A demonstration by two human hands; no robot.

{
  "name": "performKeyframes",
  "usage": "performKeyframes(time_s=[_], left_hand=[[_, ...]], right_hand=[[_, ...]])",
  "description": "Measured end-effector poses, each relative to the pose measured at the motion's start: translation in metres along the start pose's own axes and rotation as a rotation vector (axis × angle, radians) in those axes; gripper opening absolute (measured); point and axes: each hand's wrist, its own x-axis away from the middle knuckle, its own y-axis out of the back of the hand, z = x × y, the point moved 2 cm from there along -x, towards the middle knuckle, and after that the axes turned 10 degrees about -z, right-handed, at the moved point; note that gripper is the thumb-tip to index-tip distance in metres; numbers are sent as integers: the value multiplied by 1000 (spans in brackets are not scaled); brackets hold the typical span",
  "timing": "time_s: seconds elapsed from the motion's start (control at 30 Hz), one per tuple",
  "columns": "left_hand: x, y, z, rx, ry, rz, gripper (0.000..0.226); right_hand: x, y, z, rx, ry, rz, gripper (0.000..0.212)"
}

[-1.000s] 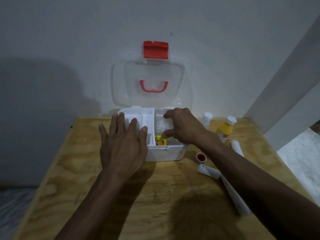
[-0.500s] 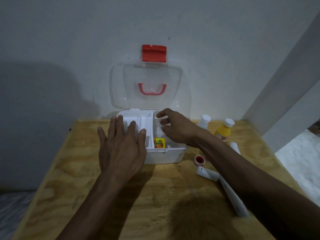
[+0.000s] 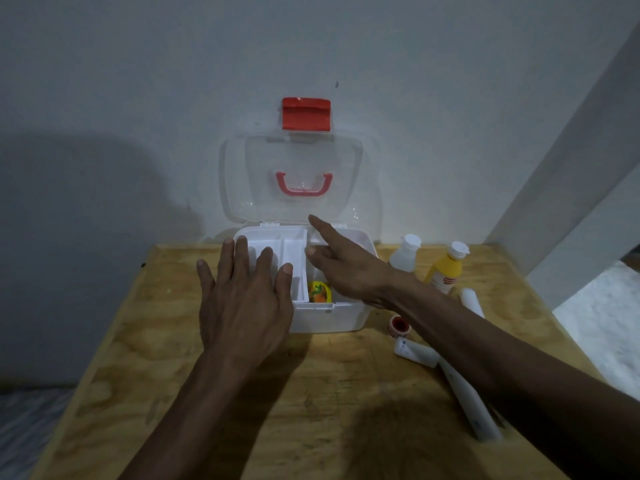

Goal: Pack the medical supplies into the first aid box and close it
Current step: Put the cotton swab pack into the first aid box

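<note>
The white first aid box (image 3: 329,318) stands open at the back of the wooden table, its clear lid (image 3: 294,181) with a red handle and red latch leaning against the wall. A white divider tray (image 3: 291,247) sits inside. A small yellow-orange item (image 3: 319,292) lies in the front middle compartment. My left hand (image 3: 242,299) rests flat over the box's left front, fingers spread. My right hand (image 3: 346,268) hovers above the right compartment with fingers extended and nothing in it. Right of the box are a clear bottle (image 3: 403,254), a yellow bottle (image 3: 445,273), a red-capped jar (image 3: 399,325) and white tubes (image 3: 415,353).
The table (image 3: 173,358) backs onto a white wall. A slanted white post (image 3: 568,188) rises at the right. A long white tube (image 3: 467,403) lies near my right forearm, and another white roll (image 3: 471,301) lies beyond it. The floor drops off past the left and right table edges.
My right hand has lifted out of the right compartment and straightened its fingers, now empty. The left hand has stayed on the box.
</note>
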Motion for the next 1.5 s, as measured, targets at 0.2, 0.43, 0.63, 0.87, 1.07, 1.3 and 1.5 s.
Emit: performKeyframes(time_s=[0.2, 0.43, 0.63, 0.87, 1.07, 1.3, 1.5], left_hand=[[1, 0, 0, 9, -4, -10, 68], [0, -1, 1, 15, 4, -8, 70], [1, -2, 1, 2, 0, -12, 69], [1, 0, 1, 1, -1, -1, 70], [0, 1, 0, -6, 9, 18, 73], [1, 1, 1, -12, 10, 23, 74], [1, 0, 1, -13, 13, 29, 73]], right_hand=[[-2, -5, -1, -48, -17, 42, 57], [-8, -9, -6, -97, -30, 72, 59], [-8, -8, -7, -75, -5, 63, 61], [-4, -9, -1, 11, 37, 74, 62], [-7, -8, -3, -67, -29, 104, 60], [-7, -6, -3, -115, -52, 87, 59], [-5, -4, 1, -129, -74, 72, 59]])
